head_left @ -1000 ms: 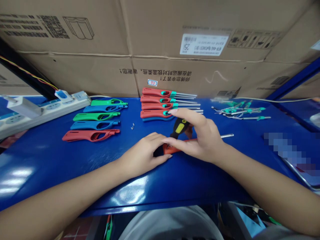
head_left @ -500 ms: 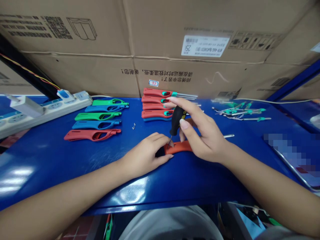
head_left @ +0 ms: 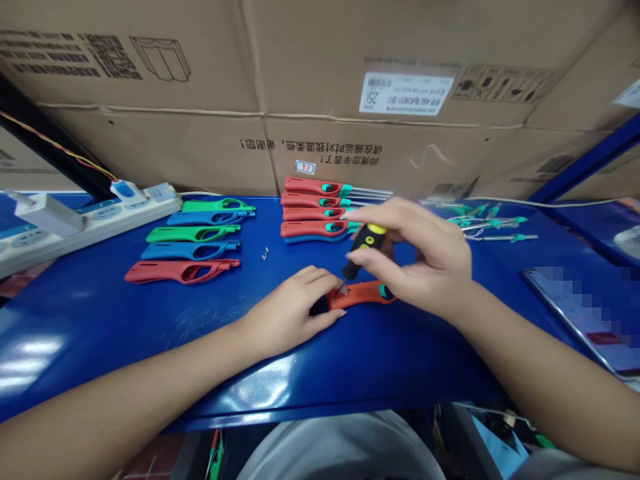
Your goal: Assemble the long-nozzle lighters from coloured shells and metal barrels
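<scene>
Near the centre of the frame, the left hand (head_left: 295,308) pinches the butt end of an orange lighter (head_left: 363,294) lying on the blue table (head_left: 300,383). The right hand's (head_left: 425,260) fingers grip a black-and-yellow screwdriver (head_left: 364,252), tilted, its tip at that same end.

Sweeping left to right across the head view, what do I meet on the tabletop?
White plug adapter → row of green, blue and red handles → tiny metal pieces → screwdriver → teal-ended metal rods → phone.
</scene>
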`<state>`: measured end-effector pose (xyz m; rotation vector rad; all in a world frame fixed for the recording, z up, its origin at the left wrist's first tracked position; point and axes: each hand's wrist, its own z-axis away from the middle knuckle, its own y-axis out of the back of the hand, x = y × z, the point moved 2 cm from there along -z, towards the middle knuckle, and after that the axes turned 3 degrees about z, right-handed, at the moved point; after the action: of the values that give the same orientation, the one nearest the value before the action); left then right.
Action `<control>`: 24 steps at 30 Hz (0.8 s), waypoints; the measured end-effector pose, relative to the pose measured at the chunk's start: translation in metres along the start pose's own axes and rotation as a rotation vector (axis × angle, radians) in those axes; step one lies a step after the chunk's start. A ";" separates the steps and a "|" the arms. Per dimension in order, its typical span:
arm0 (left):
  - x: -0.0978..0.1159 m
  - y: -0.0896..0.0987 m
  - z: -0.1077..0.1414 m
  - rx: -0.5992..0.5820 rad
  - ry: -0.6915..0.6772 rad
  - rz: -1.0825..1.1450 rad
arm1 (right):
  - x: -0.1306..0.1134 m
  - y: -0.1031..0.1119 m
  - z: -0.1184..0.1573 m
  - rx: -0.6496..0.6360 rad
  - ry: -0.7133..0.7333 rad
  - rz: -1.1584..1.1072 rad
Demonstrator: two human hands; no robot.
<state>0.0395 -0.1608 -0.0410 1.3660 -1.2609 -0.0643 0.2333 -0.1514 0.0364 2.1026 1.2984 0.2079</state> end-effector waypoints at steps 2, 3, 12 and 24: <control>0.000 -0.001 0.000 0.003 -0.006 -0.003 | -0.001 0.001 0.002 0.090 0.109 0.153; 0.000 -0.001 0.000 0.005 -0.007 -0.006 | -0.001 0.000 0.003 0.109 0.143 0.188; -0.001 -0.001 0.000 -0.005 -0.005 -0.005 | 0.002 -0.002 0.006 -0.026 0.053 0.118; 0.001 0.001 0.000 -0.008 0.012 0.011 | 0.004 0.001 0.002 -0.007 0.059 0.113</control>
<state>0.0398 -0.1609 -0.0400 1.3509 -1.2567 -0.0533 0.2368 -0.1486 0.0349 2.1811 1.2113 0.3246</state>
